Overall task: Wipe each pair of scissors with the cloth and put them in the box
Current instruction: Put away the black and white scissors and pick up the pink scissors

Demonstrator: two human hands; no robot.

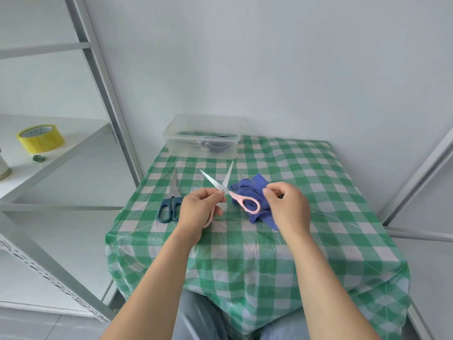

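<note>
Pink-handled scissors (235,196) are up in front of the person, over the middle of the green-and-white checked tablecloth (306,168). Their 2 plain steel blades are spread in a wide V with the tips pointing to the far side. No mark can be read on the blades or handles.

The left hand (198,207) pinches them at the pivot between thumb and curled fingers. 1 pink loop runs down under that palm. The other loop lies against the blue cloth (256,182).

The right hand (289,204) has its fingers curled round the bunched cloth just right of the scissors. Whether it also touches the loop I cannot tell.

A second pair, the blue-handled scissors (174,195), lies closed on the tablecloth just left of the left hand, tips to the far side.

At the far edge stands the clear plastic box (196,149), lid off, with dark things inside that show only dimly through the wall.

On the white shelf (73,143) to the left sits a roll of yellow tape (40,141). The print on its core is too small to read.
</note>
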